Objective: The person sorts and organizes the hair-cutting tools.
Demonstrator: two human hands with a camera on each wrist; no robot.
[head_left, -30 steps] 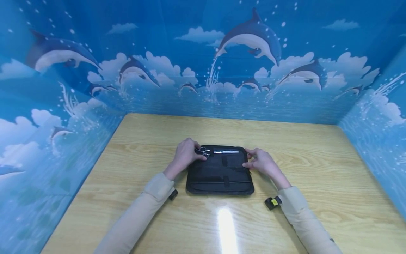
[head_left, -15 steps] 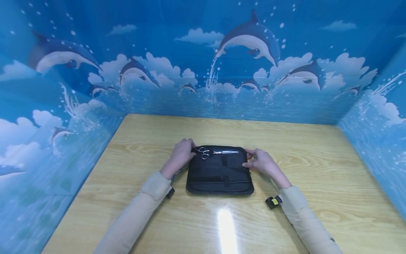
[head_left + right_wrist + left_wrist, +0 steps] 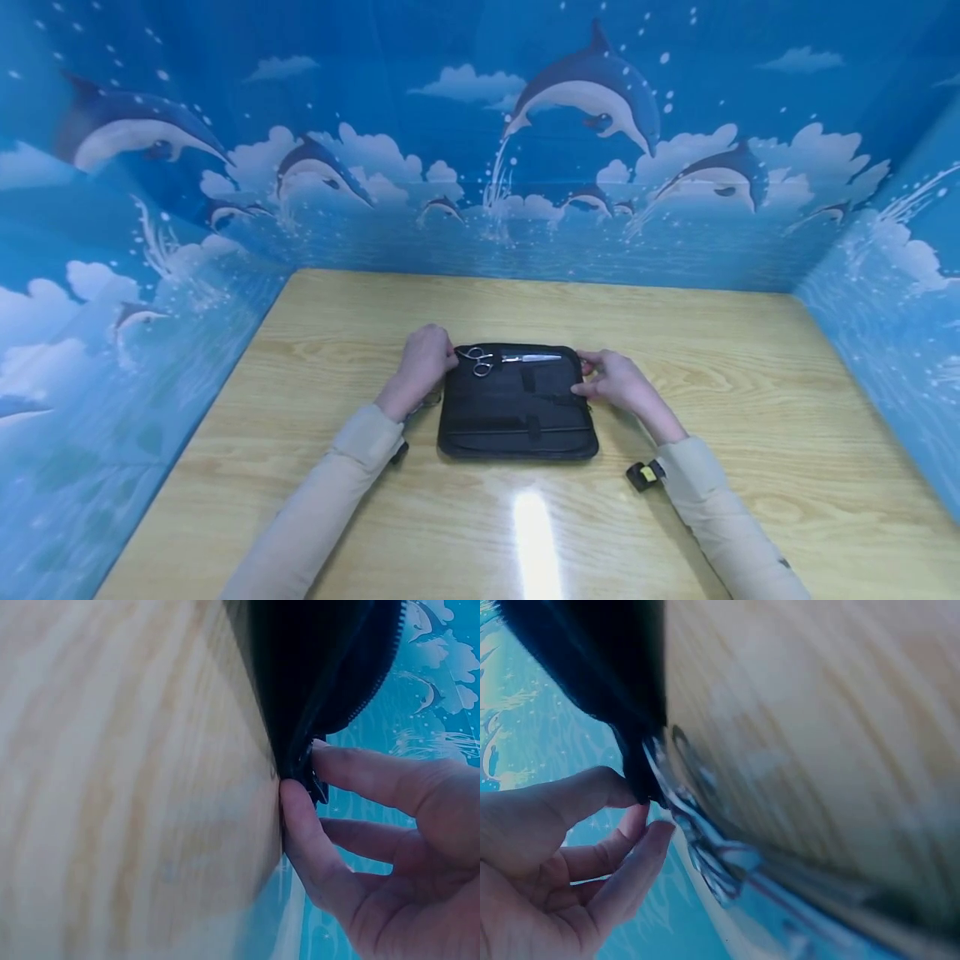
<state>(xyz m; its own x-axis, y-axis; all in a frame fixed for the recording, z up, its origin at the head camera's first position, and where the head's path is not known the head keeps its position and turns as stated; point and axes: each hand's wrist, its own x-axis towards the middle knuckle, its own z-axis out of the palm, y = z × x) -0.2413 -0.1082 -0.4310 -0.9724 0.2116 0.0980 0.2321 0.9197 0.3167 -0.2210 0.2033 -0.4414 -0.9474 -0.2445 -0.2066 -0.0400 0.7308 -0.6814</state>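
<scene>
A black zip case [image 3: 487, 402] lies flat on the wooden table. Silver scissors [image 3: 531, 358] are tucked under a strap along its far edge, finger rings to the left. My left hand [image 3: 422, 358] pinches the case's far left corner between thumb and fingers, as the left wrist view shows. Its right edge is gripped by my right hand [image 3: 617, 383], with the thumb on one face and fingers on the other. Beside the case, partly hidden under my left wrist, a second pair of scissors [image 3: 724, 862] lies on the table; only a bit of its ring shows in the head view.
The wooden table [image 3: 712, 358] extends around the case on every side. Blue dolphin-print curtains [image 3: 480, 233] wall off the back and both sides. A black camera with a yellow mark [image 3: 643, 476] hangs at my right wrist.
My left hand has moved left, from over the scissors' finger rings to the case's corner, uncovering the rings. Part of the second scissors has come into sight. The right hand keeps its hold.
</scene>
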